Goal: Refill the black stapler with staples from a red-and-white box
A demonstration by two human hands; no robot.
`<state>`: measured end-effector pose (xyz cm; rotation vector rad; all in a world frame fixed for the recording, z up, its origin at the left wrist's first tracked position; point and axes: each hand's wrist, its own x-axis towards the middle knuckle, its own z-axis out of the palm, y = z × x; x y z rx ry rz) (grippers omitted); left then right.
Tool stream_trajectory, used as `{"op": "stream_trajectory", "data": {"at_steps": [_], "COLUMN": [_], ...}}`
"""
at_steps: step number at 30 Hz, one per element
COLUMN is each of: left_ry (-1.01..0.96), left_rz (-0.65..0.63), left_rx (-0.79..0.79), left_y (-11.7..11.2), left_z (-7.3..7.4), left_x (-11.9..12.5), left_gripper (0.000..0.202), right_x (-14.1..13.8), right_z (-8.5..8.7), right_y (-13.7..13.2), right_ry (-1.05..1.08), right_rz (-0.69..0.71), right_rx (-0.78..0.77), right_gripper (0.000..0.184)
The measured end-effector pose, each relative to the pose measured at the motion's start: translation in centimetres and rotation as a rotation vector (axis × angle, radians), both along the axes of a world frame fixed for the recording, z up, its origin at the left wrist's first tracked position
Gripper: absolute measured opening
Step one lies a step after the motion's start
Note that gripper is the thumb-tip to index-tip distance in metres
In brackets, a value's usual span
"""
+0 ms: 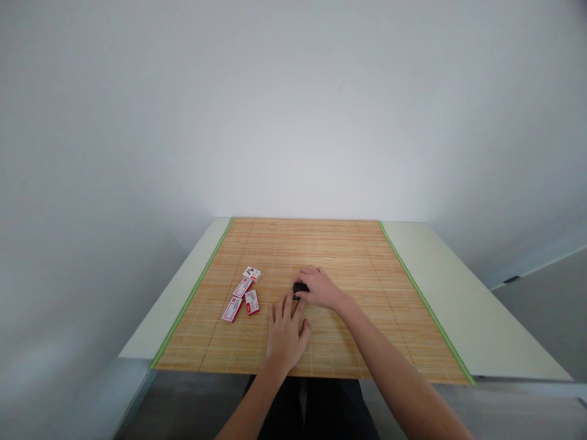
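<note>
My right hand (320,287) is wrapped round a small black stapler (301,287), its fingers over the far side and the thumb on the near side. Much of the stapler is hidden by the hand. Just in front of it, my left hand (285,336) lies flat on the bamboo mat (321,241) with fingers spread. The fingertips of that hand reach close to the stapler's near end; whether they touch it I cannot tell.
Several small red-and-white boxes lie left of my hands: a picture-printed box (252,274), two long boxes in a slanting row, and a tilted box (252,302) nearer me. The green-edged mat covers the middle of a white table (463,287) against a wall.
</note>
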<state>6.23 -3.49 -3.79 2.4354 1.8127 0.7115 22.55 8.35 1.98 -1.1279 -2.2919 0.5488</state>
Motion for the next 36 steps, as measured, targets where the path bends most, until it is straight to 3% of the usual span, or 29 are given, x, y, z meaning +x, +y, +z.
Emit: {"op": "stream_trajectory", "data": {"at_steps": [4, 7, 10, 13, 17, 23, 25, 27, 29, 31, 34, 36], "left_ry": [-0.017, -0.038, -0.053, -0.046, -0.050, -0.081, -0.106, -0.116, -0.099, -0.077, -0.099, -0.154], "left_rz": [0.003, -0.006, -0.006, -0.001, -0.018, -0.117, -0.006, 0.222, 0.430, 0.505, 0.419, 0.279], "left_rx": [0.003, 0.009, 0.017, 0.019, 0.021, -0.007, 0.018, 0.067, 0.103, 0.094, 0.032, -0.020], "left_y": [0.0, 0.0, 0.0, 0.0, 0.9, 1.8, 1.3, 0.8, 0.7, 1.0, 1.4, 1.1], "left_z": [0.2, 0.2, 0.2, 0.1, -0.1, 0.2, 0.5, 0.8, 1.1, 1.4, 1.4, 1.2], "left_x": [0.0, 0.0, 0.0, 0.1, -0.2, -3.0, -4.6, -6.3, -7.8, -8.7, -9.1, -8.5], "left_gripper": [0.070, 0.071, 0.070, 0.069, 0.067, 0.052, 0.043, 0.036, 0.041, 0.045, 0.037, 0.037], "right_x": [4.0, 8.9, 13.1, 14.8, 14.2, 13.0, 12.5, 11.8, 10.7, 9.3, 6.9, 5.2], "right_z": [2.3, 2.7, 1.2, -1.7, -4.7, -5.7, -5.9, -6.3, -6.8, -7.1, -7.2, -7.1], "right_y": [-0.8, -2.6, -4.7, -6.3, -7.1, -7.6, -8.5, -9.8, -11.4, -13.1, -15.3, -16.4], "right_ry": [0.045, 0.117, 0.206, 0.309, 0.460, 0.616, 0.656, 0.688, 0.692, 0.666, 0.627, 0.599], "right_rz": [-0.050, -0.157, -0.281, -0.375, -0.469, -0.558, -0.614, -0.716, -0.816, -0.850, -0.820, -0.752], "right_rx": [-0.017, -0.046, -0.098, -0.165, -0.213, -0.213, -0.177, -0.121, -0.089, -0.103, -0.125, -0.152], "right_gripper": [0.026, 0.032, 0.032, 0.033, 0.040, 0.050, 0.053, 0.053, 0.052, 0.050, 0.043, 0.037]}}
